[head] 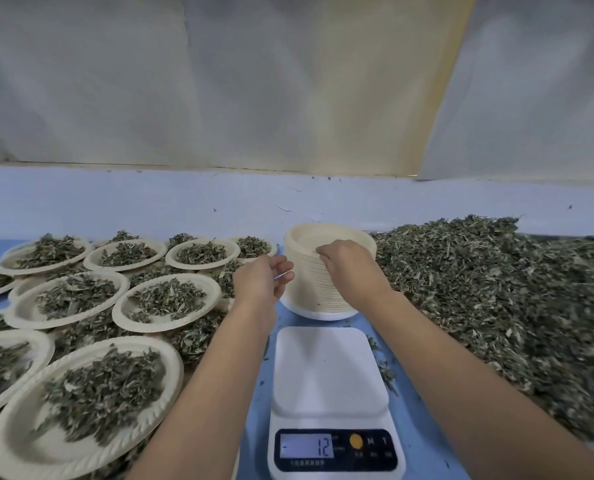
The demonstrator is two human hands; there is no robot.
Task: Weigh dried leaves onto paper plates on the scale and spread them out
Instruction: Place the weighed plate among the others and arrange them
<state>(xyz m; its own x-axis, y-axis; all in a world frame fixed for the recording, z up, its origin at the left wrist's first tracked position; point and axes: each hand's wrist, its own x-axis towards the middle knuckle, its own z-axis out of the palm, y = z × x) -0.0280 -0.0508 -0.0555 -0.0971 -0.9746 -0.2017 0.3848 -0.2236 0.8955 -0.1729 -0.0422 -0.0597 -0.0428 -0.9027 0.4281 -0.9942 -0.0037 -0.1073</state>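
Observation:
A tall stack of cream paper plates (318, 289) stands behind the white scale (330, 372). The scale's platform is bare and its display (306, 446) reads -12. My right hand (346, 263) rests on the stack's top rim, fingertips curled on the edge of the top plate. My left hand (262, 280) hovers just left of the stack, fingers loosely curved, holding nothing. A big heap of dried green leaves (503, 292) lies to the right.
Several filled paper plates (165, 303) of dried leaves overlap across the left of the blue table (423, 441), the nearest one (84, 407) at the front left. A pale blue wall and white sheeting rise behind.

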